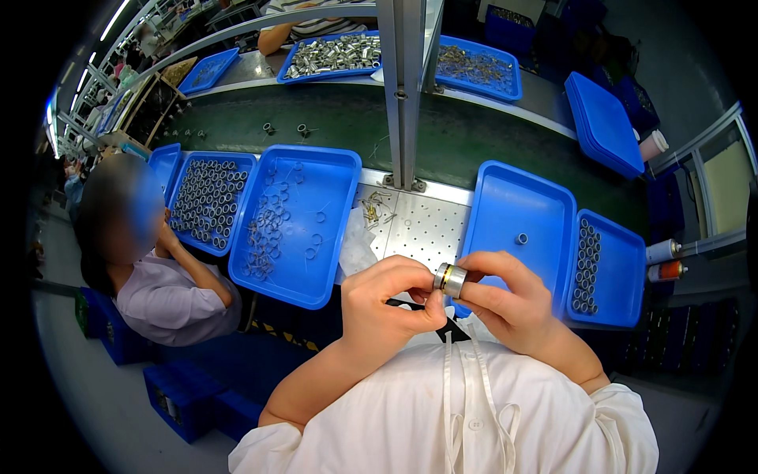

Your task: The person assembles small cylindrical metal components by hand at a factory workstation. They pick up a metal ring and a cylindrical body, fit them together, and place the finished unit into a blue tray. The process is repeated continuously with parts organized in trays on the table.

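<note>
A short silver metal cylinder (452, 282) with a yellowish band around it is held in front of my chest. My left hand (385, 302) pinches its left end between thumb and fingers. The fingers of my right hand (513, 302) close around its right end. Both hands are over the near edge of the perforated metal worktop (426, 229). Just beyond my right hand stands a blue tray (517, 193), where a single metal ring (521, 238) lies.
Left of me, a blue tray (328, 197) holds thin wire rings. Metal rings fill other trays left and right (624, 276). Small brass-coloured pins (375, 209) lie beside a metal post (401, 103). Beyond runs a green conveyor (332, 118). A co-worker (170, 292) sits at left.
</note>
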{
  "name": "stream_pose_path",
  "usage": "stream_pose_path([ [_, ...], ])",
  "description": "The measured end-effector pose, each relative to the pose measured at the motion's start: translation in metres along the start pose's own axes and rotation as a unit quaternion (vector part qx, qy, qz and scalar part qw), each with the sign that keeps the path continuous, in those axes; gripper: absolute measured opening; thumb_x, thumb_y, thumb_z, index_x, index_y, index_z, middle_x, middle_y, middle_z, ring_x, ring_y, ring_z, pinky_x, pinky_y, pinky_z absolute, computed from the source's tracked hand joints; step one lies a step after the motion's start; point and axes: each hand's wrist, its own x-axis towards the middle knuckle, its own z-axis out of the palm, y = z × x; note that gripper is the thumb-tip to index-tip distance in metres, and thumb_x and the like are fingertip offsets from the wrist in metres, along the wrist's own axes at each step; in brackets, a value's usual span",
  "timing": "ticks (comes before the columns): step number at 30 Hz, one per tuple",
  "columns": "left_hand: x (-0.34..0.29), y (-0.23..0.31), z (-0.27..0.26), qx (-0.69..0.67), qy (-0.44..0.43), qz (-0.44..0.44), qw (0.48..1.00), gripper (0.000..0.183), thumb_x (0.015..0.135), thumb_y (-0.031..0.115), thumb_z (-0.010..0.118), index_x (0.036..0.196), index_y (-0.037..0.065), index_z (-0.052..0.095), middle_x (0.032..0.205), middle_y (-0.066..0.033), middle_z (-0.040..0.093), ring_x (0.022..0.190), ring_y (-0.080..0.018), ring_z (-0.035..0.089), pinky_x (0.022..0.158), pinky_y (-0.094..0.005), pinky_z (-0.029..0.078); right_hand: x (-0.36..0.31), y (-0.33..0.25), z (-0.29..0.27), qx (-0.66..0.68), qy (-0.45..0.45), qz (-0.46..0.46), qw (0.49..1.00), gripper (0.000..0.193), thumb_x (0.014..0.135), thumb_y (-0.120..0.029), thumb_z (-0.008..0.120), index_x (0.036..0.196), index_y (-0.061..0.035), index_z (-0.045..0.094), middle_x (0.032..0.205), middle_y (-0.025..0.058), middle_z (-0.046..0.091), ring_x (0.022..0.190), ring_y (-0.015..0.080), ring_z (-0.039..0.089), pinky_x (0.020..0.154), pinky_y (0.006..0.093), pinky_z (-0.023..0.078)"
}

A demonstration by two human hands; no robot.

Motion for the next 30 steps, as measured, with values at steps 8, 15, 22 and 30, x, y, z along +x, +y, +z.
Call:
stream_pose_path([
  [8,0.001,-0.0038,0.0031,0.096,0.04,0.105,0.989,0.013,0.059,-0.001,0.068,0.07,0.001,0.06,0.07,-0.0067,0.061,0.056,-0.0153,0.059,0.05,-0.024,0.047,-0.0057,-0.0001,0.0058,0.094,0.029,0.131,0.986,0.022,0.066,0.0,0.074,0.086,-0.0003,0.063,0.098,0.0116,0.057,0.074,0.0203,0.061,0.064,0.0266,0.051],
  [15,-0.004,-0.0052,0.0007,-0.166,-0.046,-0.159,0.972,0.008,0.07,-0.002,0.065,0.077,-0.004,0.061,0.081,-0.0081,0.061,0.065,-0.0121,0.061,0.06,-0.0224,0.051,-0.0056,0.0,0.0025,0.024,0.032,0.062,0.997,0.02,0.067,0.0,0.073,0.086,-0.0008,0.064,0.098,0.011,0.057,0.073,0.0188,0.059,0.063,0.0272,0.051],
  [22,-0.0044,-0.0044,-0.0014,-0.165,-0.061,-0.151,0.973,0.009,0.068,-0.005,0.066,0.076,-0.005,0.061,0.082,-0.0086,0.061,0.067,-0.0115,0.061,0.061,-0.0217,0.052,-0.0072,0.0001,0.0016,0.016,0.013,0.05,0.999,0.019,0.067,0.0,0.073,0.084,-0.0006,0.064,0.097,0.0111,0.057,0.073,0.0191,0.059,0.063,0.0272,0.051],
  [30,-0.0037,-0.004,0.0042,-0.056,-0.024,-0.046,0.997,0.014,0.062,-0.005,0.068,0.073,-0.003,0.061,0.074,-0.0074,0.061,0.061,-0.0121,0.061,0.056,-0.021,0.05,-0.007,-0.005,0.0017,0.026,0.017,0.071,0.997,0.023,0.063,0.0,0.074,0.082,0.0002,0.062,0.095,0.0114,0.057,0.074,0.021,0.06,0.062,0.0282,0.051],
])
